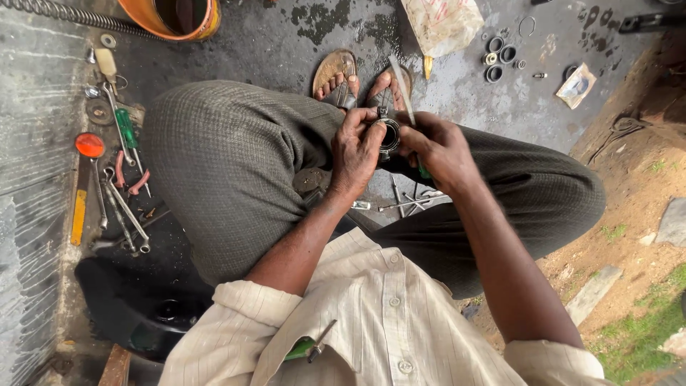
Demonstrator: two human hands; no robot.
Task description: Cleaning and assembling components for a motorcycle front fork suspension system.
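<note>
You were squatting over an oily concrete floor (286,43), both hands up betw. your knees. Your left hand (355,154) was clamped round a small round metal part (389,134), a dark ring w/ a shiny rim, fingers curled over its left side and thumb on top. The part sat right in front of your sandalled feet (336,78), held in the air, not resting on anything. Your right hand (437,146) was closed on a thin flat metal tool (401,89), prob. a blade or file; can't tell which. Its lower end met the ring's right edge, the upper end slanted up and away over your right foot. Something green showed under that hand; too hidden to tell what.

Left of your knee, on the floor: a green-handled screwdriver (126,129), red-handled pliers (132,182), several spanners (125,218) lying together, and a tool w/ an orange-red round head (90,145). An orange bucket (171,18) stood at the top edge, a coiled spring (64,14) just beside it. Top right, well apart from your hands: a cluster of small dark rings (496,61) and a white plastic bag (443,25).
</note>
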